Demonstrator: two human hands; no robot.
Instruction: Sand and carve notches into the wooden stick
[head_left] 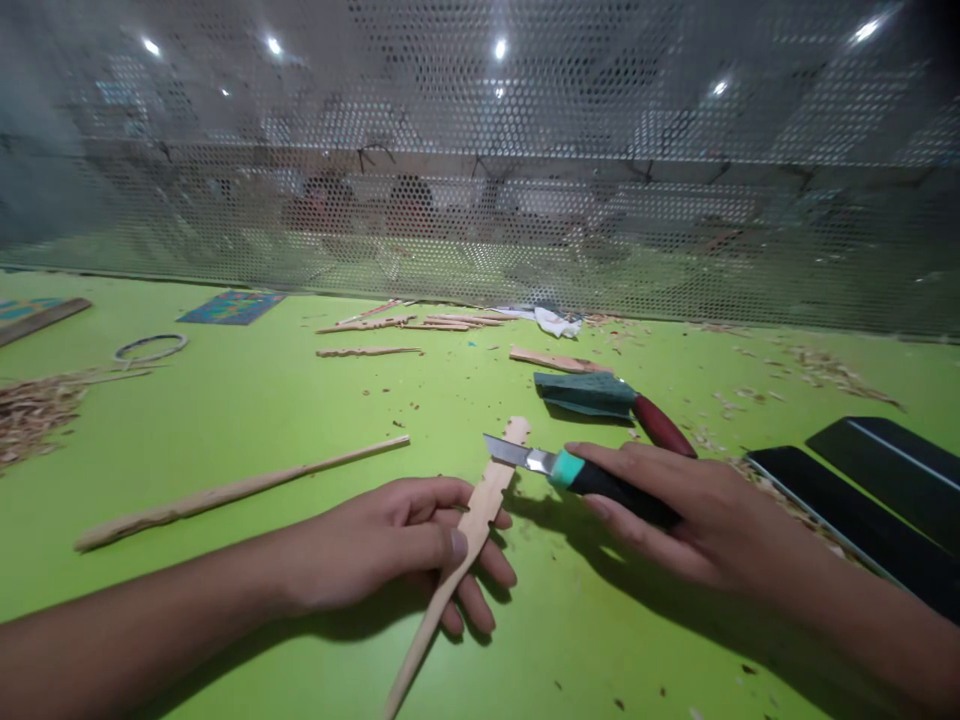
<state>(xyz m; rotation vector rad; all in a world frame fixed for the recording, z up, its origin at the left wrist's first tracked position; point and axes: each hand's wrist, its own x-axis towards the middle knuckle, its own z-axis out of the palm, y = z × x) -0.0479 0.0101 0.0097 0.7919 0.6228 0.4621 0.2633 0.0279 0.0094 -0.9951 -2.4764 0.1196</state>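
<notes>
My left hand (420, 545) grips a pale carved wooden stick (491, 492) between thumb and fingers. Small notches run along the edges of its broad upper part, and a thin tail slants down toward the bottom of the view. In my right hand (690, 510) is a utility knife (622, 490) with a black handle and a teal collar. Its bare blade (506, 450) points left and overlaps the upper part of the stick; whether it touches the wood I cannot tell.
A long wooden stick (240, 492) lies left. Behind are several carved pieces (367, 351), a red-handled tool in dark green wrapping (585, 393) and a tape roll (150, 348). Black flat objects (847, 515) lie right, wood shavings (34, 410) left. A perforated metal screen (480, 220) borders the green table (247, 400).
</notes>
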